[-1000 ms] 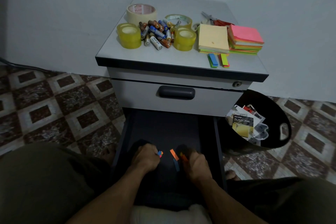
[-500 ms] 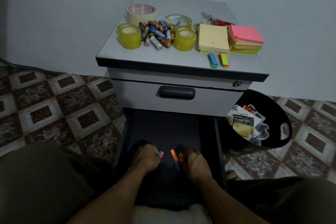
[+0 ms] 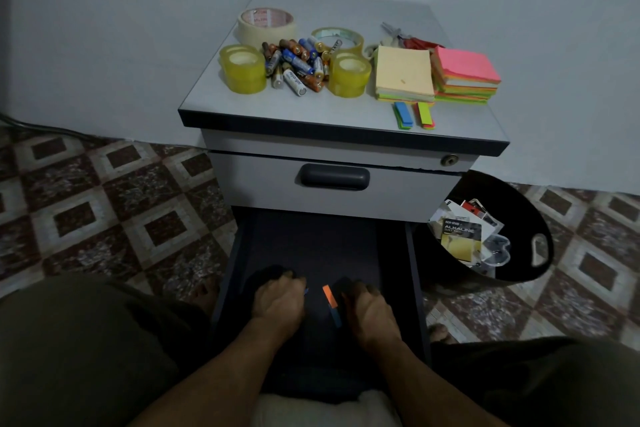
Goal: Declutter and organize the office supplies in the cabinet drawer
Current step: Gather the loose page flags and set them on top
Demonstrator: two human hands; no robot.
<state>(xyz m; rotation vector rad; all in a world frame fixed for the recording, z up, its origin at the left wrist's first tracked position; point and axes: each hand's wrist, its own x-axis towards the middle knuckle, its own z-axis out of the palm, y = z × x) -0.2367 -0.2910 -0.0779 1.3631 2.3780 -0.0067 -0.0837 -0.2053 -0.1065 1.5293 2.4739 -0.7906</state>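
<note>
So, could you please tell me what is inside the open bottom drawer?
In the drawer an orange tab and a blue tab lie between the left hand and right hand. Anything under the hands is covered.

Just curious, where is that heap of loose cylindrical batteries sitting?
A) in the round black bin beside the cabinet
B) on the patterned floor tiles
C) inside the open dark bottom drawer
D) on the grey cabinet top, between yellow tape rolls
D: the heap of loose cylindrical batteries lies on the grey cabinet top, with a stack of yellow tape rolls on one side and another on the other.
</note>
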